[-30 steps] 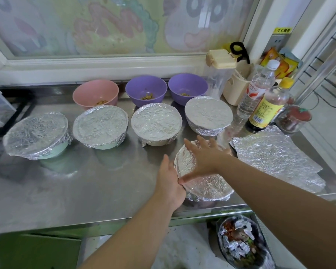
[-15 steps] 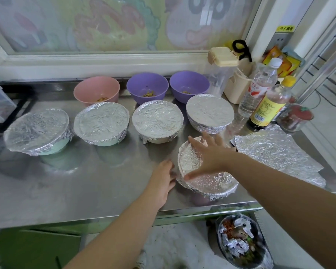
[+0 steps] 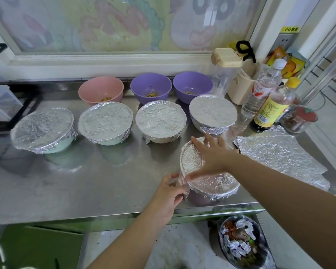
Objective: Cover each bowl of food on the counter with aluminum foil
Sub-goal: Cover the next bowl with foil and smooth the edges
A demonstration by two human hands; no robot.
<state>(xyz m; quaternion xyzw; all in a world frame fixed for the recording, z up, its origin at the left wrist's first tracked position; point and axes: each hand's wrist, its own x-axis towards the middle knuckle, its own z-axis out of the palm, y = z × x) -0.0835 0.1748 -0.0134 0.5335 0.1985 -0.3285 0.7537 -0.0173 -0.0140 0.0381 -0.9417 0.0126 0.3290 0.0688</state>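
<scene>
A foil-covered bowl (image 3: 213, 183) stands near the counter's front edge. My right hand (image 3: 211, 154) lies flat on its foil top, fingers spread. My left hand (image 3: 168, 193) pinches the loose foil edge at the bowl's left side. Behind it stands a row of several foil-covered bowls, among them a pale green one (image 3: 43, 129) at the far left and one (image 3: 212, 112) at the right. Against the back wall a pink bowl (image 3: 101, 90) and two purple bowls (image 3: 150, 87) (image 3: 192, 85) stand uncovered with a little food inside. Loose foil sheets (image 3: 279, 154) lie to the right.
Two bottles (image 3: 264, 90) (image 3: 273, 105), a beige container (image 3: 240, 88), a clear jug (image 3: 222, 74) and a glass jar (image 3: 299, 118) crowd the back right of the steel counter (image 3: 85, 181). A waste bin (image 3: 241, 241) with foil scraps sits below the front edge.
My left hand moved from flat against the bowl's left side to gripping the foil edge there. My right hand stays pressed on top. The view has shifted slightly.
</scene>
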